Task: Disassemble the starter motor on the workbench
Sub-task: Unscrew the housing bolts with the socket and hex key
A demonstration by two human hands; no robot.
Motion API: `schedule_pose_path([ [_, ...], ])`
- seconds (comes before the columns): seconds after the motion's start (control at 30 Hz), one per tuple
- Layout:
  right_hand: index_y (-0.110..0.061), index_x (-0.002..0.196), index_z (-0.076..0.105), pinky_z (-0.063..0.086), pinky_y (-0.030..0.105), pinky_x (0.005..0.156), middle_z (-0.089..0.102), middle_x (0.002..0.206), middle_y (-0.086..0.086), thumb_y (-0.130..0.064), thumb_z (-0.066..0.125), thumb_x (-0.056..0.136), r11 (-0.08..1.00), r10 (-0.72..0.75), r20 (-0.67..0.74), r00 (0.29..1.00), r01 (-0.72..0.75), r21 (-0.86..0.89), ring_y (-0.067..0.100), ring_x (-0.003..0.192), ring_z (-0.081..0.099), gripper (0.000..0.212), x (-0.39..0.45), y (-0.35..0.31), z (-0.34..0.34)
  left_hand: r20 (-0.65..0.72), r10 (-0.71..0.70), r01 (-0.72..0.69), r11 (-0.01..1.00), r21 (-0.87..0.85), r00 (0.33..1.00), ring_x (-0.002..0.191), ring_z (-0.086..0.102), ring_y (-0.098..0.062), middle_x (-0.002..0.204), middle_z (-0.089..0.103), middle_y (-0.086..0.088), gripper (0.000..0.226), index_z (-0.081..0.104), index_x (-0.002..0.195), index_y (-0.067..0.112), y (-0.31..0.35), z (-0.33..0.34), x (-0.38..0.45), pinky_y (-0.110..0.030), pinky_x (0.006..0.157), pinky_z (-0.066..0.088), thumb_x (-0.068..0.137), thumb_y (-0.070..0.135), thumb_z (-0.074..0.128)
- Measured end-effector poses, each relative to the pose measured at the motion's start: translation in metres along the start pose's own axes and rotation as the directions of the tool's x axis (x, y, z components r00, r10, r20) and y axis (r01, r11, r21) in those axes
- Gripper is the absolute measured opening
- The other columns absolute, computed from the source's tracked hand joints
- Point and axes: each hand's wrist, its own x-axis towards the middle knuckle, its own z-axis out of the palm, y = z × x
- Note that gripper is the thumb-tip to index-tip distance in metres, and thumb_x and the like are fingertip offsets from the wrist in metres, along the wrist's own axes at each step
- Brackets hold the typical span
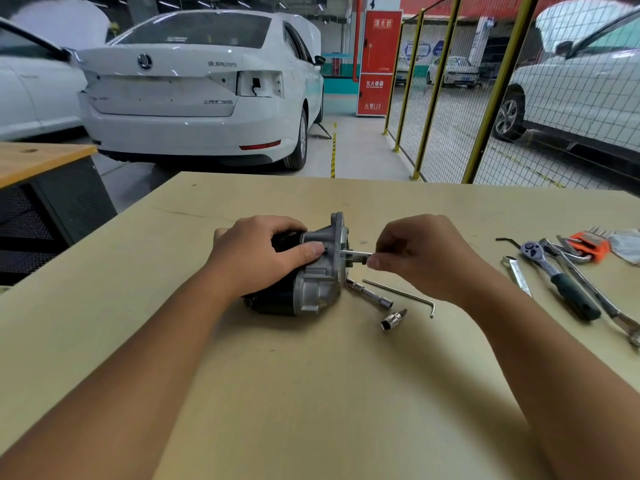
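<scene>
both hands on the black-and-silver starter motor [304, 271], which lies on its side mid beige tabletop [311, 393].
left hand [258, 256] grips its black body; right hand [415, 252] pinches a thin silver bolt [358, 255] protruding from the aluminium end housing.

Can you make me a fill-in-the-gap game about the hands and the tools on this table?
1. The left hand holds the ____, which lies on the table.
2. The right hand pinches a thin metal ____ that sticks out of the motor.
3. The small loose socket lies ____ the motor than the ratchet.
4. The hex key set has a holder coloured ____.

Missing words: motor; rod; nearer; orange
</scene>
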Motion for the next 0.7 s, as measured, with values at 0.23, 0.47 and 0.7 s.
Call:
schedule_pose_path([
  [0.23, -0.035, 0.076, 0.065, 0.03, 0.025, 0.054, 0.058, 0.06, -0.012, -0.036, 0.062, 0.096, 0.997, 0.004, 0.129, 0.992, 0.006, -0.074, 0.004, 0.061, 0.051, 0.02, 0.001, -0.004, -0.006, -0.003, -0.01, 0.01, 1.0, -0.009, 1.0, 0.11, 0.06, -0.01, 0.108, 0.069, 0.028, 0.072, 0.069, 0.113, 0.051, 0.0, 0.0, 0.001, -0.047, 0.107, 0.038, 0.063, 0.096, 0.042],
  [0.47, -0.018, 0.085, 0.075, 0.048, 0.034, 0.071, 0.062, 0.078, -0.009, -0.024, 0.075, 0.088, 0.984, -0.083, 0.031, 0.996, 0.087, -0.158, 0.012, 0.075, 0.056, 0.006, -0.001, -0.012, -0.008, 0.002, -0.006, 0.006, 1.0, -0.005, 1.0, 0.111, 0.06, -0.011, 0.109, 0.069, 0.027, 0.072, 0.069, 0.113, 0.052, 0.001, -0.001, 0.0, -0.047, 0.106, 0.038, 0.061, 0.095, 0.045],
  [0.7, -0.021, 0.082, 0.073, 0.042, 0.02, 0.061, 0.061, 0.073, -0.013, -0.028, 0.081, 0.081, 0.984, -0.098, -0.003, 0.995, 0.096, -0.149, 0.004, 0.069, 0.054, 0.011, -0.002, -0.011, -0.006, -0.016, -0.002, 0.002, 1.0, -0.011, 1.0, 0.111, 0.06, -0.009, 0.109, 0.07, 0.028, 0.066, 0.069, 0.11, 0.052, 0.003, -0.001, -0.001, -0.049, 0.107, 0.039, 0.065, 0.092, 0.042],
])
